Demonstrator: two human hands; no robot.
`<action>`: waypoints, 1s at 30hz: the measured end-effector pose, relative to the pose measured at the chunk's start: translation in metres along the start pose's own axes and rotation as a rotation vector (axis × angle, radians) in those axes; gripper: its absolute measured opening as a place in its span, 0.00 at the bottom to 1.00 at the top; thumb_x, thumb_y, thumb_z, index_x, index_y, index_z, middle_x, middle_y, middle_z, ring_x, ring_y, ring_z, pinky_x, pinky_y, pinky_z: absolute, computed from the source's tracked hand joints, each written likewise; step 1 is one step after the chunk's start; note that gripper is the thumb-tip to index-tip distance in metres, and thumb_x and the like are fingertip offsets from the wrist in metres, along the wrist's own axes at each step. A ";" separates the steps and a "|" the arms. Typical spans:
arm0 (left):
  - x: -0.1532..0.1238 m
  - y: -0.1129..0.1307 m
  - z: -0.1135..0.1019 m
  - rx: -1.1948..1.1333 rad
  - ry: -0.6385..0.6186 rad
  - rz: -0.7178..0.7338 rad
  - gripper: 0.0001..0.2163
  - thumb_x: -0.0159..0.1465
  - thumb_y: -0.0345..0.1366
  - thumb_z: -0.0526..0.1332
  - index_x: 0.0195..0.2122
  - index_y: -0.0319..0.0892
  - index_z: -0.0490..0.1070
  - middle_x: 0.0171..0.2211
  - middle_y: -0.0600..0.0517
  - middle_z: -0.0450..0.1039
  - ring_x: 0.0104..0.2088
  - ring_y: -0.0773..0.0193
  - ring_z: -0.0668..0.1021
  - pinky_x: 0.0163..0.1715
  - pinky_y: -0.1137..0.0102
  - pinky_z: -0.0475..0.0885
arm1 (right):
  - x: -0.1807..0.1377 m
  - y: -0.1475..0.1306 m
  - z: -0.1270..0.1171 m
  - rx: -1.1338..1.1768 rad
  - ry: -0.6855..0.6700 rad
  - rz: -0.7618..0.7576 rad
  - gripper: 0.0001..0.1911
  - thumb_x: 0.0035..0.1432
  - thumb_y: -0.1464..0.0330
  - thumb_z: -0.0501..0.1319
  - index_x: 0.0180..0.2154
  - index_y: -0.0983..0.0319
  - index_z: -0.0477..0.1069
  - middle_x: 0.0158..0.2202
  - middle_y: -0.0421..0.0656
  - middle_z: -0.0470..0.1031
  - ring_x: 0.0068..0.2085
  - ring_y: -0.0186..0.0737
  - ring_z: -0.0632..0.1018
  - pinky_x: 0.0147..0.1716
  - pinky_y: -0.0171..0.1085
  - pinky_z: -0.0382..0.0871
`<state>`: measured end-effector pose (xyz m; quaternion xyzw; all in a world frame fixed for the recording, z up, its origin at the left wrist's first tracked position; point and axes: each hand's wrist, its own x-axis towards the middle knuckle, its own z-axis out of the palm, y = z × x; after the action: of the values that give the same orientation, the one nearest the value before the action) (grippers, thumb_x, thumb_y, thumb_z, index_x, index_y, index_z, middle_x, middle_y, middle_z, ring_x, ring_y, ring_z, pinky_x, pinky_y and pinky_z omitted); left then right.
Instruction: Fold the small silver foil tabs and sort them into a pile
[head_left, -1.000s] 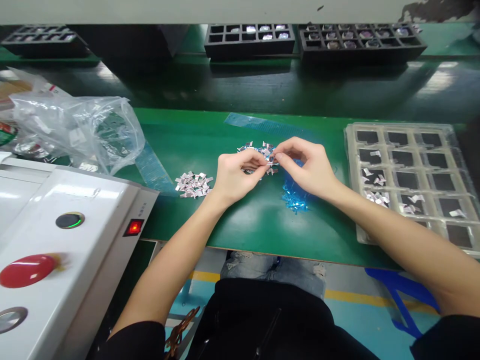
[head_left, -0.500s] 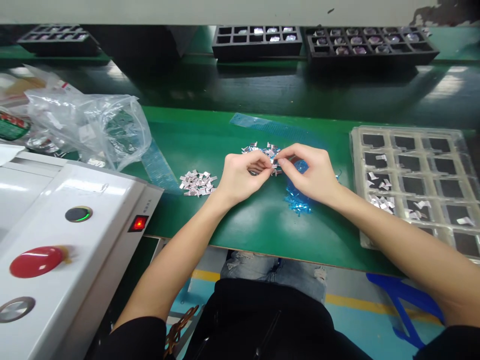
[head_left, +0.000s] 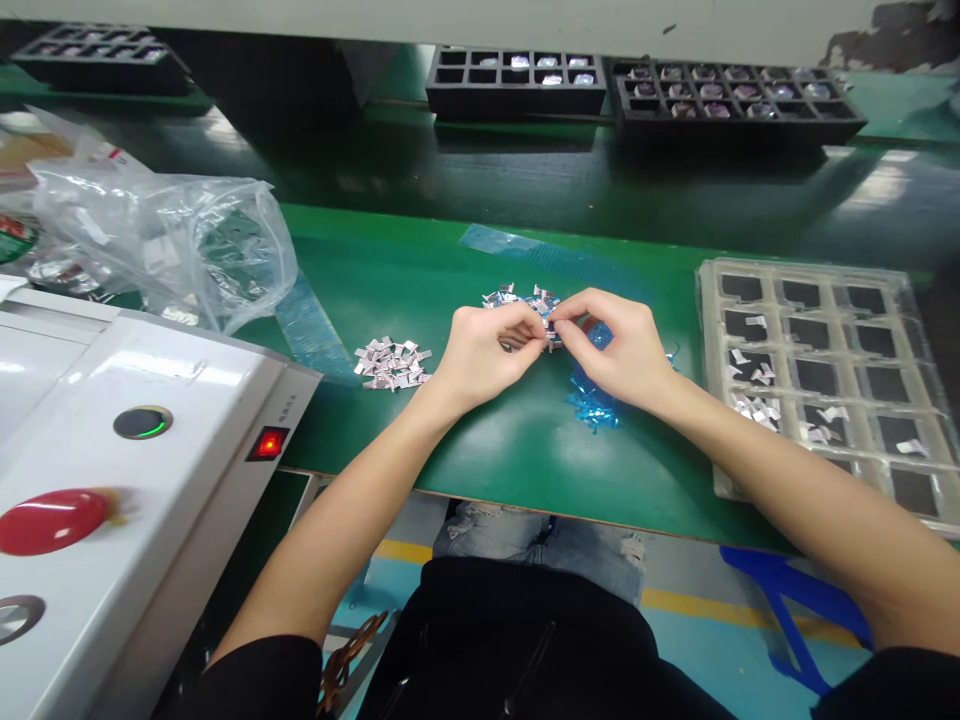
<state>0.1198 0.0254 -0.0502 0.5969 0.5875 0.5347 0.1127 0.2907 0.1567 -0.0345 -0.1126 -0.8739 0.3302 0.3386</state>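
My left hand (head_left: 491,352) is pinched closed at the middle of the bench, a small silvery metal piece (head_left: 547,324) barely showing at its fingertips. Thumb and forefinger of my right hand (head_left: 611,345) press together right against it; whatever they grip is too small to make out. Behind the fingers lies a pile of small metal pieces with blue film (head_left: 541,297), partly hidden. A second pile of bare silvery pieces (head_left: 391,364) rests left of my left wrist. Under and in front of my right hand is a heap of blue film scraps (head_left: 596,408).
A clear compartment tray (head_left: 817,345) holding some metal pieces stands at right. Left are plastic bags (head_left: 225,250) and a white machine (head_left: 202,400) with a red button (head_left: 56,520). Black divided trays (head_left: 517,98) line the back. Blue film strips (head_left: 525,243) lie on the green bench (head_left: 495,460).
Both hands keep almost the same pinched pose at the same spot, with only slight finger movement. The view has shifted a little, so the machine and the compartment tray appear slightly further left.
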 end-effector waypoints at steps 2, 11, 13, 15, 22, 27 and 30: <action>0.000 0.000 0.000 -0.006 -0.004 -0.004 0.04 0.65 0.29 0.67 0.34 0.44 0.80 0.32 0.54 0.86 0.31 0.64 0.87 0.38 0.70 0.86 | 0.000 0.002 0.000 -0.009 -0.013 0.008 0.06 0.72 0.66 0.64 0.42 0.53 0.81 0.40 0.43 0.87 0.39 0.48 0.85 0.41 0.48 0.81; 0.001 -0.005 0.000 -0.036 -0.038 0.021 0.04 0.67 0.28 0.68 0.36 0.44 0.79 0.33 0.55 0.86 0.33 0.64 0.87 0.39 0.70 0.86 | 0.000 0.010 0.000 0.036 -0.093 -0.033 0.19 0.71 0.67 0.64 0.61 0.52 0.81 0.51 0.45 0.87 0.46 0.50 0.86 0.45 0.49 0.83; 0.001 -0.005 0.000 -0.053 -0.041 0.033 0.04 0.67 0.27 0.68 0.38 0.44 0.79 0.34 0.55 0.85 0.33 0.65 0.87 0.40 0.71 0.85 | 0.001 0.010 -0.001 0.015 -0.116 -0.068 0.19 0.70 0.68 0.65 0.60 0.52 0.81 0.48 0.45 0.87 0.44 0.51 0.86 0.46 0.50 0.82; 0.001 -0.006 -0.001 -0.062 -0.049 0.036 0.03 0.67 0.28 0.69 0.39 0.44 0.79 0.35 0.55 0.86 0.35 0.64 0.88 0.41 0.70 0.86 | 0.002 0.010 -0.003 -0.014 -0.113 -0.101 0.18 0.70 0.68 0.65 0.58 0.52 0.82 0.43 0.44 0.86 0.43 0.51 0.85 0.47 0.51 0.81; 0.002 -0.004 -0.007 0.099 -0.069 0.066 0.03 0.70 0.32 0.69 0.44 0.45 0.81 0.42 0.52 0.88 0.38 0.62 0.87 0.43 0.68 0.85 | 0.004 0.006 -0.010 -0.056 -0.048 -0.057 0.09 0.70 0.66 0.67 0.46 0.51 0.86 0.39 0.44 0.86 0.39 0.52 0.84 0.43 0.53 0.81; 0.006 -0.002 -0.023 0.250 0.123 0.037 0.06 0.73 0.34 0.66 0.48 0.45 0.81 0.45 0.50 0.88 0.44 0.61 0.88 0.46 0.68 0.83 | 0.005 0.012 -0.007 -0.107 0.051 -0.046 0.10 0.73 0.67 0.66 0.46 0.50 0.88 0.47 0.43 0.90 0.46 0.55 0.88 0.51 0.56 0.84; 0.010 -0.005 -0.043 0.325 0.291 -0.094 0.09 0.73 0.40 0.67 0.53 0.47 0.80 0.45 0.50 0.88 0.46 0.58 0.87 0.47 0.66 0.83 | 0.004 0.016 -0.004 -0.086 0.010 -0.093 0.14 0.73 0.70 0.64 0.50 0.51 0.88 0.53 0.41 0.90 0.54 0.55 0.89 0.59 0.57 0.84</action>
<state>0.0811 0.0141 -0.0319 0.4959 0.7031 0.5076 -0.0462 0.2894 0.1723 -0.0405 -0.0877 -0.8899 0.2757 0.3527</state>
